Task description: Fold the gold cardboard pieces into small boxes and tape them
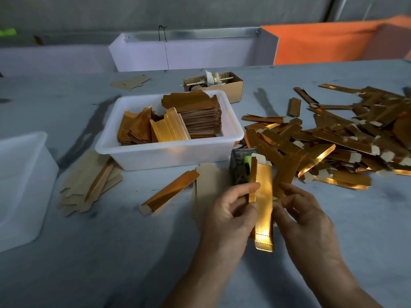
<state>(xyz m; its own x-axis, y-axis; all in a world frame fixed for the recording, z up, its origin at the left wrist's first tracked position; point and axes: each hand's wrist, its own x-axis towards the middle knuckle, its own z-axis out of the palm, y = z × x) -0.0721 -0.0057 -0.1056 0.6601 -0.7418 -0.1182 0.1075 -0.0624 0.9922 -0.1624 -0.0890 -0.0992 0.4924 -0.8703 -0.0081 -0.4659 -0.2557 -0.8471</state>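
We pinched the gold cardboard piece (264,203) upright between left hand (229,210) and right hand (300,210), holding it off the surface (111,252) to crease its side flap.

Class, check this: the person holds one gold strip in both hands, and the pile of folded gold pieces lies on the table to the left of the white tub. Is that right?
Not quite. The head view shows the pile of folded gold pieces to the right of the white tub, not the left. Both the left hand and the right hand do hold one gold strip.

white tub (21,185) cut off left, dark object (239,167) unclear
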